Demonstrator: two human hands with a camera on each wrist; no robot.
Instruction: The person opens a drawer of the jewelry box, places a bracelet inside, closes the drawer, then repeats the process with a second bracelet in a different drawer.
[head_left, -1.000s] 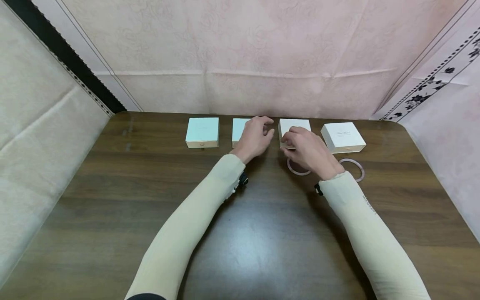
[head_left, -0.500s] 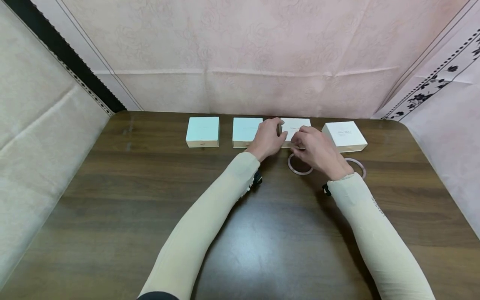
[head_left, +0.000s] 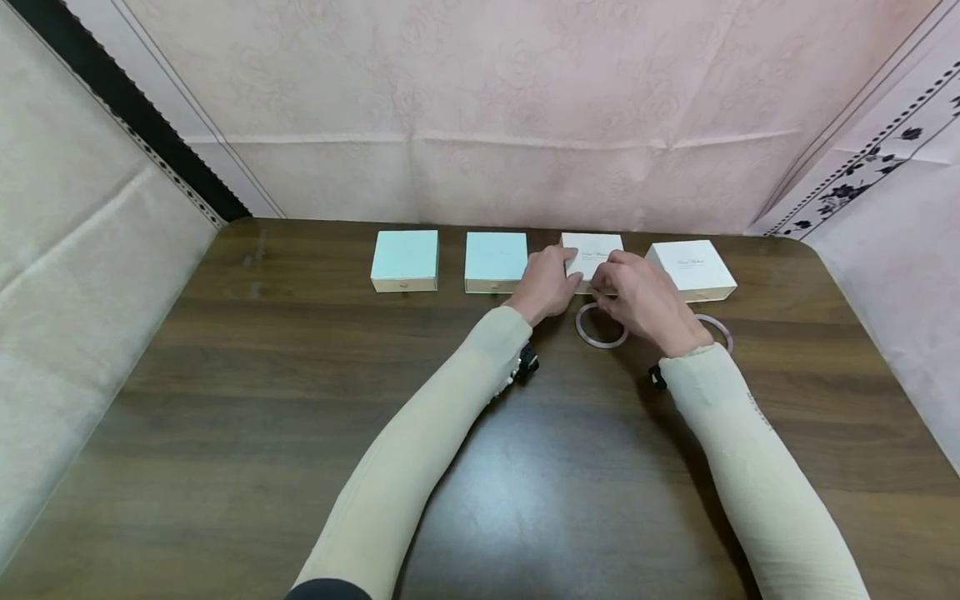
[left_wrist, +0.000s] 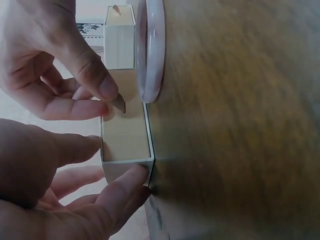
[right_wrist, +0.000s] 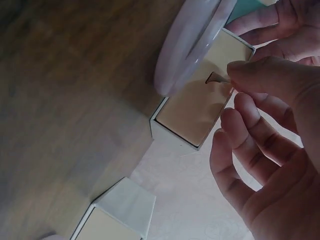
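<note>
In the head view, a white drawer box [head_left: 596, 242] with small print on its lid sits third in a row. My left hand [head_left: 545, 285] grips its left end, fingers on its top and side. The right hand [head_left: 643, 300] pinches a small pull tab [left_wrist: 120, 103] on the drawer's beige front [right_wrist: 185, 112] between thumb and index finger. That drawer front lies level with the sleeve's edges in both wrist views. Just in front of this box is a pale pinkish bangle [head_left: 602, 345], also large in the left wrist view.
Two mint-topped boxes, one far left [head_left: 407, 252] and one beside it [head_left: 496, 254], stand along the back of the wooden table [head_left: 480, 467]. Another white box [head_left: 692, 262] sits at right, slightly turned. A second bangle [head_left: 727, 330] is partly behind the right wrist. Patterned cloth [head_left: 480, 92] hangs behind.
My left hand has moved right, from the second box to the left end of the third. The right hand has shifted slightly right and now pinches the tab.
</note>
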